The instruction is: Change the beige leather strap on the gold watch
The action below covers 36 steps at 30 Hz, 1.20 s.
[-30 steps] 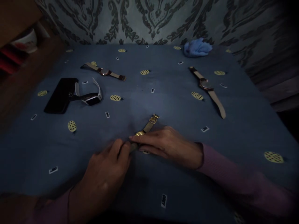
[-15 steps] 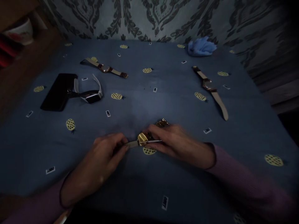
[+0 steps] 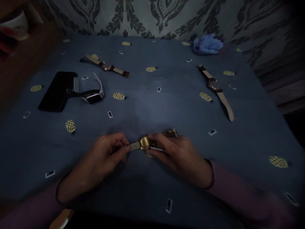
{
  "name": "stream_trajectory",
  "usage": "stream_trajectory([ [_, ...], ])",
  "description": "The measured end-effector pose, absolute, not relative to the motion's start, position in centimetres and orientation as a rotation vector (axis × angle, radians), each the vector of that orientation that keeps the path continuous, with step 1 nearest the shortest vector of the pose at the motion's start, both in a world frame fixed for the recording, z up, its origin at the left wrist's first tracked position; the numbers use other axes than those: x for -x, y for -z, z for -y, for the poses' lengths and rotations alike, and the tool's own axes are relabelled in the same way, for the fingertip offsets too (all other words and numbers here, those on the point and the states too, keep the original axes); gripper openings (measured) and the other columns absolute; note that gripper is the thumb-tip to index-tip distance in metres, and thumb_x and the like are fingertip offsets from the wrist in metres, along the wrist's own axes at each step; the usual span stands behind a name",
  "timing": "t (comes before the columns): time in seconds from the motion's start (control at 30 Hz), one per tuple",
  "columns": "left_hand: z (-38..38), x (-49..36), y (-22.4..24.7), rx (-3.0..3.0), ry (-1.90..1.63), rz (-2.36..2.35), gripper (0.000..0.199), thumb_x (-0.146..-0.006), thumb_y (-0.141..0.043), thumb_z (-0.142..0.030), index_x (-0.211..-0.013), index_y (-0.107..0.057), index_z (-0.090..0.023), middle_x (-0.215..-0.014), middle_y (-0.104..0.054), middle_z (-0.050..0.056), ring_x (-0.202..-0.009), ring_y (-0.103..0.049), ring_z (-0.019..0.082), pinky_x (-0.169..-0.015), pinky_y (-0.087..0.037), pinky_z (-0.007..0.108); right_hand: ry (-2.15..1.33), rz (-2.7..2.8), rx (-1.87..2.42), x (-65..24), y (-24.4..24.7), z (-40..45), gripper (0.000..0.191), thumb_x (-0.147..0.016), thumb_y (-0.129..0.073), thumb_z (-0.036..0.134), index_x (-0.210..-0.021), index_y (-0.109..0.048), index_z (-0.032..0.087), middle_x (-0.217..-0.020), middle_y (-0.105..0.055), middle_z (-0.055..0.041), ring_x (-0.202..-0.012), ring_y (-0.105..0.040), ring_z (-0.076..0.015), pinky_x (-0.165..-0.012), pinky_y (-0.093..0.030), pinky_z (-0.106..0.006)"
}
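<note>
A gold-coloured watch (image 3: pixel 145 143) is held low over the table between both hands. My left hand (image 3: pixel 105 159) pinches the end of its pale strap (image 3: pixel 134 146). On the other side, my right hand (image 3: pixel 181 156) is closed on the watch at its case, with a thin light-coloured tool (image 3: pixel 156 148) between the fingers, its tip close to the case. A gold metal band (image 3: pixel 171 133) shows just behind the right fingers; how it joins the watch is hidden.
A strap watch (image 3: pixel 107 67) lies at the back left, another (image 3: pixel 215 84) at the right. A black phone (image 3: pixel 58 92) and a white-strapped smartwatch (image 3: pixel 94 98) are at the left. Crumpled blue cloth (image 3: pixel 207 44) lies at the back right, a bowl (image 3: pixel 16 27) on the shelf.
The gold band behind my right fingers has shifted right and slightly nearer. Both hands have moved slightly left, still holding the watch, and the view has tilted a little.
</note>
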<state>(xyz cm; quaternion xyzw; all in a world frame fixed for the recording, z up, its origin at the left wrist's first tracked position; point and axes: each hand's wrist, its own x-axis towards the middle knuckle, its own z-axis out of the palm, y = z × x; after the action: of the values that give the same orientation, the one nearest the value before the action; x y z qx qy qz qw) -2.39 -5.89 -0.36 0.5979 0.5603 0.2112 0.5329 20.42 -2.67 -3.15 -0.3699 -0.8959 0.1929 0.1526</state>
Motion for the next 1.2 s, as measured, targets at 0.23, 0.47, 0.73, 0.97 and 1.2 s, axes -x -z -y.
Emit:
stream_trajectory([
  [0.23,6.35,2.35,0.42,-1.458,-0.517,-1.383,0.021,-0.092,-0.054,-0.029,-0.076,-0.058,-0.017,-0.060,-0.054,-0.005,-0.045,-0.041,0.006,-0.039,-0.029,0.016,-0.565,2.521,1.059,-20.21,3.14,2.90,0.036,-0.101,-0.044,0.041,-0.099,-0.065,0.013,-0.070,-0.073,-0.0054,-0.057,-0.068,-0.0170,-0.055,-0.050,-0.026],
  [0.47,6.44,2.18,0.31,-1.512,-0.552,-1.375,0.021,-0.091,-0.053,-0.027,-0.073,-0.056,-0.018,-0.057,-0.052,-0.006,-0.046,-0.041,0.006,-0.042,-0.031,0.017,-0.568,2.499,1.088,-20.23,3.35,3.00,0.039,-0.101,-0.043,0.045,-0.101,-0.065,0.014,-0.069,-0.073,-0.0040,-0.059,-0.068,-0.0171,-0.055,-0.048,-0.026],
  [0.73,6.46,2.07,0.25,-1.478,-0.522,-1.385,0.021,-0.090,-0.054,-0.028,-0.072,-0.055,-0.017,-0.057,-0.049,-0.006,-0.047,-0.039,0.006,-0.042,-0.030,0.016,-0.553,2.485,1.058,-20.28,3.30,3.05,0.041,-0.102,-0.041,0.045,-0.098,-0.066,0.012,-0.066,-0.072,-0.0037,-0.056,-0.068,-0.0178,-0.053,-0.048,-0.028],
  [0.97,6.37,2.04,0.28,-1.392,-0.502,-1.381,0.020,-0.089,-0.054,-0.031,-0.075,-0.056,-0.017,-0.057,-0.053,-0.005,-0.043,-0.040,0.005,-0.039,-0.030,0.016,-0.540,2.453,1.069,-20.02,3.36,3.24,0.045,-0.102,-0.039,0.047,-0.098,-0.066,0.012,-0.063,-0.071,-0.0034,-0.052,-0.067,-0.0163,-0.050,-0.049,-0.026],
  [1.2,6.01,2.31,0.29,-1.267,-0.460,-1.375,0.020,-0.087,-0.055,-0.034,-0.079,-0.057,-0.016,-0.058,-0.056,-0.005,-0.041,-0.042,0.004,-0.038,-0.032,0.014,-0.469,2.407,1.034,-19.77,3.10,3.32,0.049,-0.103,-0.035,0.047,-0.093,-0.066,0.011,-0.064,-0.071,-0.0043,-0.050,-0.066,-0.0143,-0.049,-0.049,-0.024],
])
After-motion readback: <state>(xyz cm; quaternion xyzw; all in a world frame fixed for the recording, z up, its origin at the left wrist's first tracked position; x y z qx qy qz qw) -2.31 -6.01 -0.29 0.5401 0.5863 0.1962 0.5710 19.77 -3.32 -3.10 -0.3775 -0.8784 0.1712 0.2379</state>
